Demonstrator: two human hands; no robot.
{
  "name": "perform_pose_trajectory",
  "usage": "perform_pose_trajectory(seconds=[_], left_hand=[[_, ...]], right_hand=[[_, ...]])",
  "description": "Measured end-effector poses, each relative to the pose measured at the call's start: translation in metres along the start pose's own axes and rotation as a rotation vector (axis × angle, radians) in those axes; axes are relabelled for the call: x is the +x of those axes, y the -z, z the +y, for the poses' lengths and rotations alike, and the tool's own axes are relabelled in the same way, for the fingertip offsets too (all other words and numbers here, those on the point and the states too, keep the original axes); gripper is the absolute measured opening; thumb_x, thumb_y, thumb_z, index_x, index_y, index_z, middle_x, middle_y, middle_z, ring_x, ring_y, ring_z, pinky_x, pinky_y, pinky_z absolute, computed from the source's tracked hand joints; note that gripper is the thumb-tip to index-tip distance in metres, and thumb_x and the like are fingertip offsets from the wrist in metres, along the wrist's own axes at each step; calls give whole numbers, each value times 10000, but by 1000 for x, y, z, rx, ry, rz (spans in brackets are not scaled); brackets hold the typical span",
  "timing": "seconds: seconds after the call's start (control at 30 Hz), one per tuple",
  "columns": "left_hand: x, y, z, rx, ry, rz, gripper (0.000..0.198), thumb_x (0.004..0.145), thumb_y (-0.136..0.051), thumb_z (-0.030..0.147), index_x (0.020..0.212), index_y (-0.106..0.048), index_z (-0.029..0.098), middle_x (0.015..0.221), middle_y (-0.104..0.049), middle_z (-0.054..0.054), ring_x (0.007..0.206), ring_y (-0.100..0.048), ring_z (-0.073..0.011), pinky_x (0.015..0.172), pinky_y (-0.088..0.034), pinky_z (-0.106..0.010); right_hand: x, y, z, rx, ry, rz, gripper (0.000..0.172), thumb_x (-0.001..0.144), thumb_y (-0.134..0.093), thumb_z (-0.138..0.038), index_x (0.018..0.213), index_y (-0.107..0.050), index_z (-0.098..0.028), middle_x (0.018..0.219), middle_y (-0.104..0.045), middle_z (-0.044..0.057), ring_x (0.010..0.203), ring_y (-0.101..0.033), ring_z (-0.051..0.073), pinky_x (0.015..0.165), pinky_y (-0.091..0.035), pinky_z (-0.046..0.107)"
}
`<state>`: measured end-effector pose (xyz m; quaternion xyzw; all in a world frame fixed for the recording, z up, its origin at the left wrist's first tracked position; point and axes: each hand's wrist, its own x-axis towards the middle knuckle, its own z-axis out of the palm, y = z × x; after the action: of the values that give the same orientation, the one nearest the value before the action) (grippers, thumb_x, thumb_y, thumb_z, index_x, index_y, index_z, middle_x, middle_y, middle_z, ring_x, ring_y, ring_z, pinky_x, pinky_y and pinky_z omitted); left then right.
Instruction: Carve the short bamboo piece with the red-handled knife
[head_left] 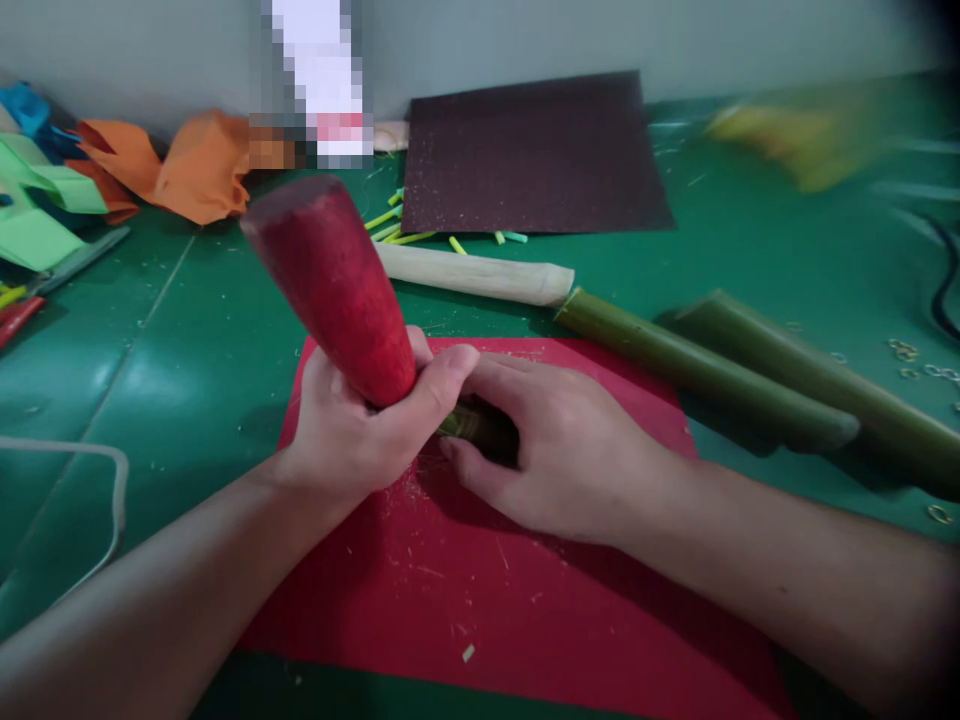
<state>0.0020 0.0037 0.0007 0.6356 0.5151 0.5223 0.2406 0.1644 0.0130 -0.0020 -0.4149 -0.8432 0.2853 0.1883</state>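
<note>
My left hand (360, 430) is closed round the lower end of a thick, red, tapered handle (337, 290). This handle leans up to the left, its blunt dark end raised. Whatever joins its lower end is hidden by my fingers. Right beside it, my right hand (577, 440) is curled over a short green bamboo piece (480, 425), of which only a bit shows between thumb and fingers. The two hands meet above a red mat (480, 590) strewn with fine shavings.
A pale peeled stick (480, 274) and green bamboo lengths (705, 370) lie behind and to the right. Farther back is a dark brown sheet (532, 155). Orange cloth (199, 170) and light green strips (37, 200) sit at left, small rings (939, 514) at right.
</note>
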Motion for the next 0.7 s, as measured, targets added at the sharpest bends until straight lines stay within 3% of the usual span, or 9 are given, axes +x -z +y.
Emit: perform_pose_trajectory(seconds=[0.37, 0.7], left_hand=[[0, -3, -1, 42, -6, 69, 258, 741, -737, 212, 569, -545, 193, 525, -573, 64, 473, -533, -62, 450, -452, -175], [0, -5, -2, 54, -29, 116, 240, 726, -753, 209, 573, -569, 206, 530, -579, 68, 469, -521, -66, 453, -452, -194]], right_hand=[[0, -1, 0, -18, -5, 16, 262, 801, -541, -296, 977, -673, -155, 1002, -746, 85, 928, -707, 276, 776, -528, 383], [1, 1, -2, -27, -16, 5, 274, 798, -539, -304, 985, -674, -156, 1024, -743, 98, 969, -704, 287, 827, -542, 398]])
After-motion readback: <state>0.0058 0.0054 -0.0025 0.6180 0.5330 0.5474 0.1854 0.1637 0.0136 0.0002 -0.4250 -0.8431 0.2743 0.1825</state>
